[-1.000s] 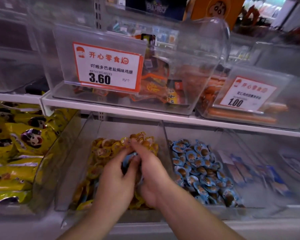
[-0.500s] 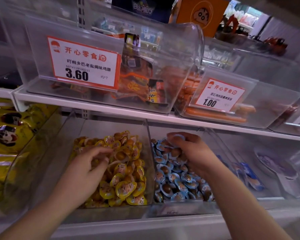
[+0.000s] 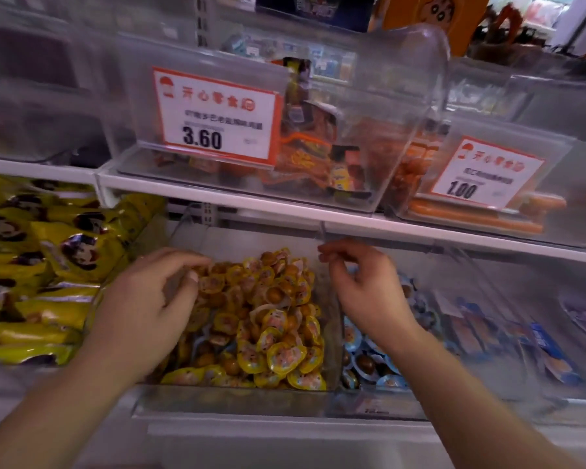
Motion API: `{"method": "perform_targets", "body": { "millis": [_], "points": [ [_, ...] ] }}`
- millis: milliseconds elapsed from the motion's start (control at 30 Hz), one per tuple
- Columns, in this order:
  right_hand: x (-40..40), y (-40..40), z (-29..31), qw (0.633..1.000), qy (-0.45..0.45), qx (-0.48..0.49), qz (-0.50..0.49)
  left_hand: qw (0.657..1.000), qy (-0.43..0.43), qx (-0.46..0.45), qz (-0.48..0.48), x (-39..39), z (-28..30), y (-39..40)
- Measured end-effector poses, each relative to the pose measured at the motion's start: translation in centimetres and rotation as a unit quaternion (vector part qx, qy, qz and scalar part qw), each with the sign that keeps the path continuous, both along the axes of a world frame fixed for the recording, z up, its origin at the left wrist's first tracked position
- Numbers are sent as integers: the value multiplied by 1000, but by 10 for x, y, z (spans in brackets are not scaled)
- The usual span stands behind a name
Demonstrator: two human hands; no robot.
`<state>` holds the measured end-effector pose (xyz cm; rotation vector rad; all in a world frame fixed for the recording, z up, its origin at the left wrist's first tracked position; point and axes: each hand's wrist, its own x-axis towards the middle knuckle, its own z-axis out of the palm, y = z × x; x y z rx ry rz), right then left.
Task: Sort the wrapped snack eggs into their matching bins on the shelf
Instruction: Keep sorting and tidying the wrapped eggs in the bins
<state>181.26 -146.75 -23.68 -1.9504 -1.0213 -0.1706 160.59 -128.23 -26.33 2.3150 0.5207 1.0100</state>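
- The yellow-wrapped eggs are being kept in a clear bin at the middle of the lower shelf, heaped up toward the bin's far end.
- The blue-wrapped eggs are being kept in the next clear bin, just to the right, with a transparent wall between the two heaps.
- The left hand is being held over the left part of the yellow heap, its fingers curled and its fingertips touching the wrappers at the far end; whether an egg is being pinched cannot be told.
- The right hand is being held above the far part of the blue bin, beside the dividing wall, its fingers loosely curled with nothing seen between them.
- A price card reading 3.60 is being displayed on a bin of the upper shelf, and yellow snack packets are being stocked at the far left.
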Motion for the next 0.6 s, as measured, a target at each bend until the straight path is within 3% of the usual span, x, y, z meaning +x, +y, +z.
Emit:
{"method": "perform_targets", "body": {
  "millis": [100, 233, 400, 600],
  "points": [
    [-49, 28, -1, 978, -40, -119, 167, 999, 7, -18, 29, -23, -4, 13],
    [-96, 62, -26, 882, 37, -329, 336, 999, 45, -21, 18, -44, -12, 20],
    [-100, 96, -46, 805, 106, -439, 386, 997, 68, -29, -16, -57, -20, 24],
    [-53, 101, -56, 846, -111, -430, 294, 996, 63, -65, -26, -57, -15, 29]
  ]
}}
